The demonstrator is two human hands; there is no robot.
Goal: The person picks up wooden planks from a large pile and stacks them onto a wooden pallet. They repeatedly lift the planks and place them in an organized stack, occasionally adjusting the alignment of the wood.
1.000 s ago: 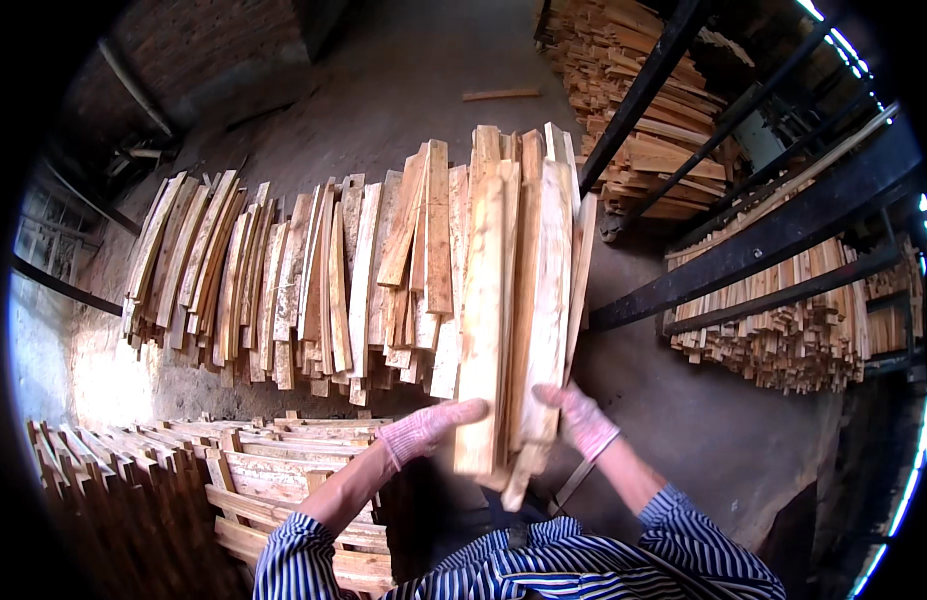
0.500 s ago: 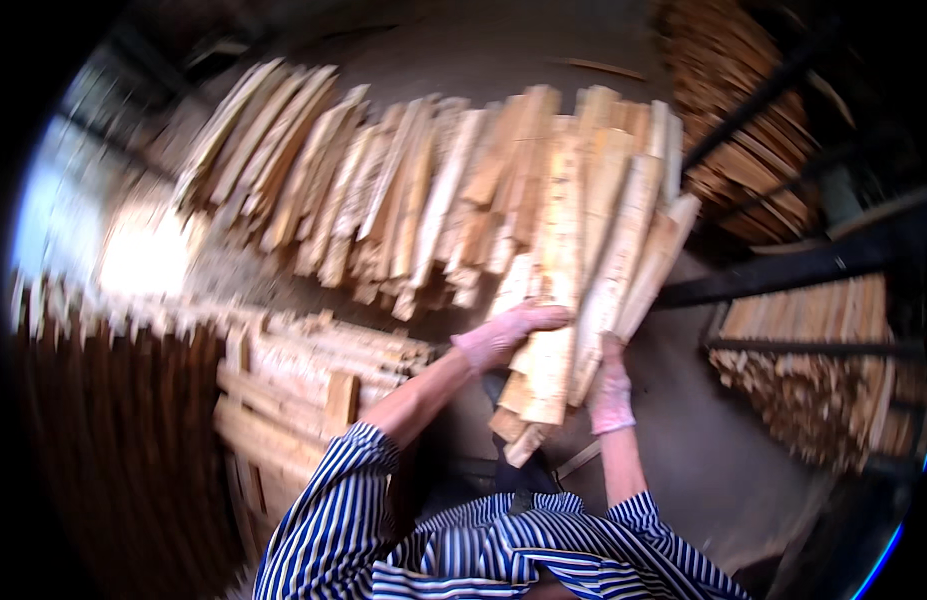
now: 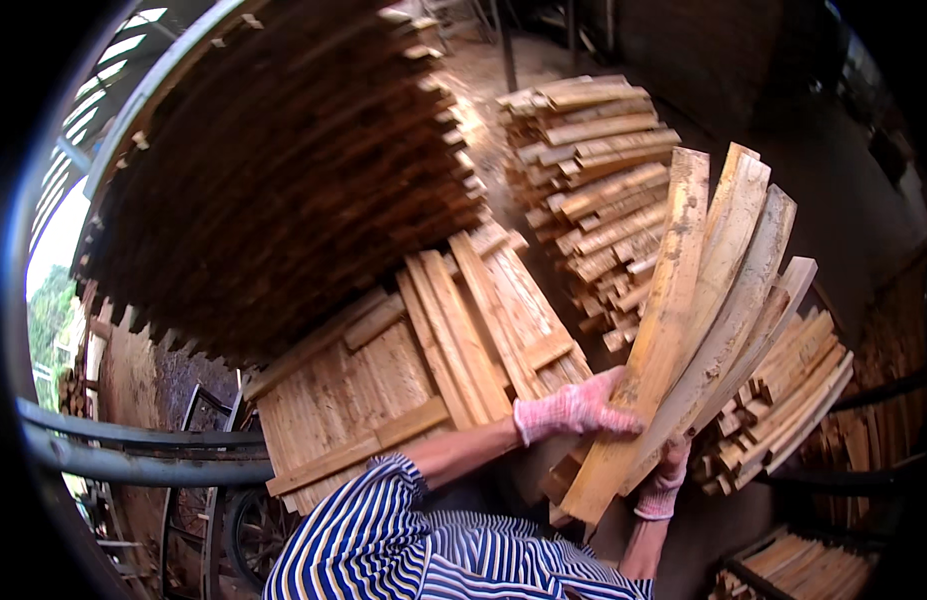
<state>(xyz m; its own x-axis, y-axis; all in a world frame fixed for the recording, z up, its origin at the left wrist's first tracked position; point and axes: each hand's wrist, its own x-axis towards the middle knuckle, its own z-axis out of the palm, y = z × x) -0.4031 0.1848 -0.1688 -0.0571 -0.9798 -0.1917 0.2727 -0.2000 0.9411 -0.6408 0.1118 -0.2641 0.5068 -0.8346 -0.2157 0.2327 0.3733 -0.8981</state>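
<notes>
Between my two gloved hands I carry a bundle of wooden boards (image 3: 673, 300), tilted with its far ends fanned apart. My left hand (image 3: 581, 404), in a pink and white knit glove, grips the bundle's left side, thumb over the top board. On the right side my right hand (image 3: 665, 478), gloved alike, closes round the boards near their lower ends; its fingers are partly hidden behind the wood. To the left of the bundle lies a low stack of boards (image 3: 353, 375) with loose battens across it. Beyond the bundle is a long pile of boards (image 3: 603, 140) on the ground.
A tall dark stack of boards (image 3: 283, 180) rises at the upper left. Right of the bundle sits another board pile (image 3: 783, 400). A blue-grey metal rail (image 3: 143, 455) and a wheel (image 3: 253, 535) are at the lower left. More wood (image 3: 803, 570) lies at the lower right.
My view has swung left, bringing the low stack and tall stack nearer the middle. The bundle, held in both hands, has come away from the long pile.
</notes>
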